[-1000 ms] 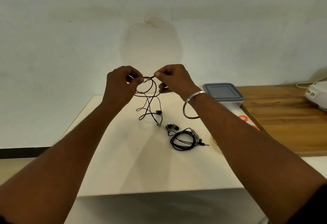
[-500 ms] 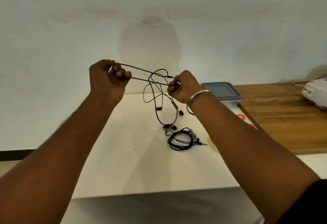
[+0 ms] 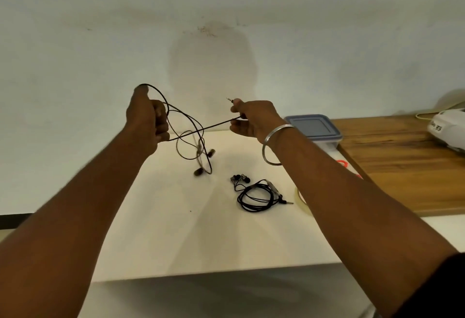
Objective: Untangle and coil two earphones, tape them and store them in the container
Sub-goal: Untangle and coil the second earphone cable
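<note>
Clearly, in the head view, both hands are raised above the far part of the white table (image 3: 176, 229), so that the first earphone (image 3: 208, 126) hangs free and its crossings can be seen. The left hand (image 3: 147, 121) has its fingers curled round a bundle of the cable, with one big loop standing up over the knuckles; I judge that it serves as the anchor. The right hand (image 3: 254, 119) pinches the cable close to the plug (image 3: 230, 99), which points out above the thumb. A straight piece of cable runs tight between the two hands, probably because pulling the plug end away opens the knot. Under this line several loops cross each other and the two earbuds (image 3: 211, 153) dangle just above the table, a little blurred, so I cannot tell how many crossings remain. The second earphone (image 3: 256, 197) lies on the table towards its right edge, already in a loose coil, and no tape is visible on it. Just beside it, at the right edge, a roll of clear tape (image 3: 302, 200) is half hidden by the right forearm, near at hand for the binding. The container (image 3: 313, 127), with its grey-blue lid on, stands at the far right corner, well apart from both hands, so it will need opening before anything is stored. Something red (image 3: 343, 164) near it may be scissors handles.
</note>
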